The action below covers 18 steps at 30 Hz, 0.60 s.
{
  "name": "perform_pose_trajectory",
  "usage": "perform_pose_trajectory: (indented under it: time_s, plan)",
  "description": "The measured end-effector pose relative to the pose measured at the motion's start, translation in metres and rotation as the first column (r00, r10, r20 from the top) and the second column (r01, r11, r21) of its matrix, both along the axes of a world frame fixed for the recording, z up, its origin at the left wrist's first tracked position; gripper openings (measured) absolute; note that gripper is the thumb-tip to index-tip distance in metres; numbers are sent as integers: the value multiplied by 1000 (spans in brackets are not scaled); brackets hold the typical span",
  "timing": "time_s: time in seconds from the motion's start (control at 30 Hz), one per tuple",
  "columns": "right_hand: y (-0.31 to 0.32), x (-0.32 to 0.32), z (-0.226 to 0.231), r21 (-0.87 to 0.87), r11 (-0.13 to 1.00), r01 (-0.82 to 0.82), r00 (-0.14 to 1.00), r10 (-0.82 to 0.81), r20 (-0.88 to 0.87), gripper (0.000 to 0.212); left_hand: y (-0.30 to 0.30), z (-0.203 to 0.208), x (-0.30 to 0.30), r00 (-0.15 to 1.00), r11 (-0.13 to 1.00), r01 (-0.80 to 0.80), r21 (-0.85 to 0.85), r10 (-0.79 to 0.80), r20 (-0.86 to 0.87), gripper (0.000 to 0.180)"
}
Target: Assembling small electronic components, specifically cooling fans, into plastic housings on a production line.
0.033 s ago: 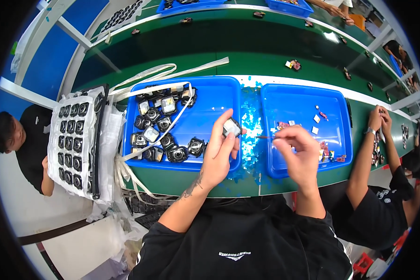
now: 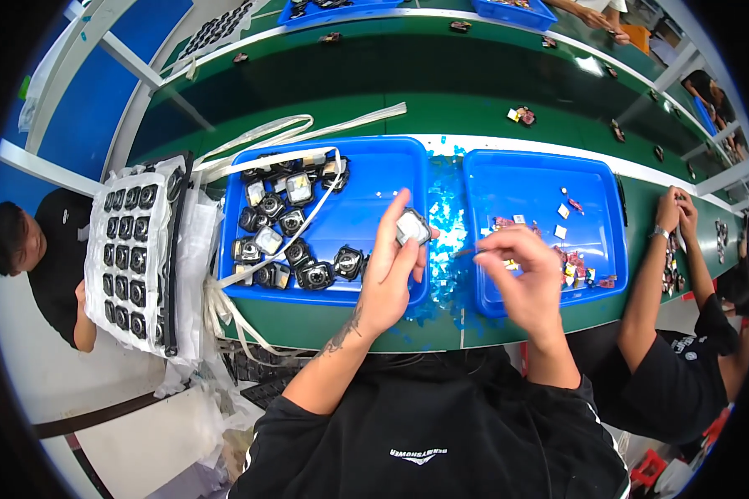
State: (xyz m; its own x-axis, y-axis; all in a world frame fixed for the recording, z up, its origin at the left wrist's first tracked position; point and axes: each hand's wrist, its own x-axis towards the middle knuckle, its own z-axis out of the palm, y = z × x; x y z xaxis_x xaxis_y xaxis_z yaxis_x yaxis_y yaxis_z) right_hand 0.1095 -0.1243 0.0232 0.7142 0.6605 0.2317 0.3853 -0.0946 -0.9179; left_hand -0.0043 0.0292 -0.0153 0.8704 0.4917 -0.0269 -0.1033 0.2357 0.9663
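My left hand (image 2: 385,279) holds up a small black square casing (image 2: 411,227) with a whitish face, over the right edge of the left blue tray (image 2: 379,170). To its right, my right hand (image 2: 526,279) pinches a thin dark tool (image 2: 466,252) whose tip points toward the casing; a gap remains between them. The tool's exact kind is too small to make out. Several similar black casings (image 2: 314,274) lie in the left tray. Under my right hand, the right blue tray (image 2: 520,179) holds small reddish parts (image 2: 576,270) and white squares.
Blue film scraps (image 2: 445,204) cover the strip between the trays. A white strap (image 2: 314,212) crosses the left tray. A stack of white trays (image 2: 100,274) with black casings stands left. Beyond runs a green belt (image 2: 441,116) with scattered parts. A co-worker's arms (image 2: 649,283) are at right.
My right hand has shifted slightly left, bringing the thin tool a little nearer the casing. My left hand has barely moved.
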Motion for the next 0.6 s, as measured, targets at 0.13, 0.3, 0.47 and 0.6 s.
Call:
perform_pose_trajectory:
  time_s: [0.13, 0.3, 0.47, 0.6]
  plan:
    - [15, -8, 3, -68, 997, -46, 991, 54, 120, 16, -5, 0, -1, 993, 997, -70, -38, 73, 88, 46]
    - [19, -12, 0, -64, 997, -47, 991, 54, 122, 14, -1, 0, -6, 999, 952, -15, -305, 29, 41, 44]
    - [21, -12, -6, -62, 998, 1, 980, 12, 201, 13, -5, 9, -7, 998, 990, -68, -123, 69, 1, 33]
    - [19, -13, -2, -50, 999, -8, 981, 18, 195, 13, -4, 6, -1, 991, 971, -136, -199, 137, -7, 30]
